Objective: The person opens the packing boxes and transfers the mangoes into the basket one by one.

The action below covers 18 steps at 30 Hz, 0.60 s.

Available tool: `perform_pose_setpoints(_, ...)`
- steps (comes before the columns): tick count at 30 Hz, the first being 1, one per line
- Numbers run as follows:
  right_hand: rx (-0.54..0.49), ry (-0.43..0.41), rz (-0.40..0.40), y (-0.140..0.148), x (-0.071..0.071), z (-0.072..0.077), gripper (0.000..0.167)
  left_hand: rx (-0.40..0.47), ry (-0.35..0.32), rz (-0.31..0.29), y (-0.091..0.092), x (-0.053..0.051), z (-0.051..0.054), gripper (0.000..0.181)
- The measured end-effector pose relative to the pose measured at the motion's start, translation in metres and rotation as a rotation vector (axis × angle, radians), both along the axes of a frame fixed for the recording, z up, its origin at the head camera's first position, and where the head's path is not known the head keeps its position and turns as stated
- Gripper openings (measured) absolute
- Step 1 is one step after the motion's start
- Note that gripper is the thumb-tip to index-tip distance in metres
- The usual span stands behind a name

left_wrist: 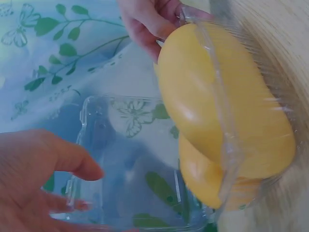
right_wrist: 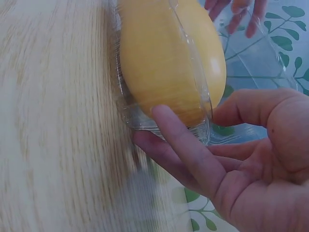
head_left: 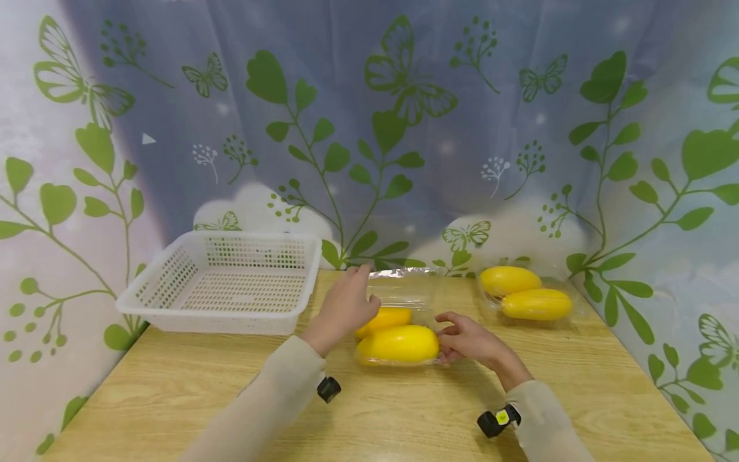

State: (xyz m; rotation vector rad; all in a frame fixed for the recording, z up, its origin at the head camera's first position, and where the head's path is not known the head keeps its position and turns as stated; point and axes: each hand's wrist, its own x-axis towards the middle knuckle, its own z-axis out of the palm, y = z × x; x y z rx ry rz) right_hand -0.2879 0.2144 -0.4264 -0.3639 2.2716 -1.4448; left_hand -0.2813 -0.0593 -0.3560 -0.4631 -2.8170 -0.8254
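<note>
A clear plastic clamshell box (head_left: 398, 364) with two smooth, oblong yellow fruits (head_left: 407, 344) lies on the table, its lid (head_left: 401, 292) tipped back toward the curtain. At the box's right end my right hand (head_left: 470, 343) grips the wall; the right wrist view shows the thumb at the rim and fingers (right_wrist: 186, 147) against the outside. My left hand (head_left: 346, 305) is by the lid's left edge. In the left wrist view its thumb (left_wrist: 84, 166) and fingers stand apart around that edge; whether they touch it, I cannot tell.
A white perforated plastic basket (head_left: 231, 321) stands to the left with nothing in it. At the back right, a second clear box holds two more yellow fruits (head_left: 537, 304). A leaf-and-butterfly curtain (head_left: 439, 160) hangs behind the wooden table (head_left: 398, 417).
</note>
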Motion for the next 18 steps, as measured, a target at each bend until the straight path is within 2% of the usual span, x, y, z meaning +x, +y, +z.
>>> perform_pose_setpoints(6,0.028,0.017,-0.006,-0.002,0.001,0.002,0.065,0.161,0.006,-0.005,-0.002,-0.004,-0.01,0.081)
perform_pose_setpoints(15,0.033,0.007,-0.011,-0.002,0.001,0.001,0.064,0.279,0.033,-0.018,0.001,-0.005,-0.025,0.093)
perform_pose_setpoints(18,0.027,0.005,-0.012,-0.002,0.002,0.0,0.064,0.291,0.028,-0.021,0.003,-0.006,-0.028,0.095)
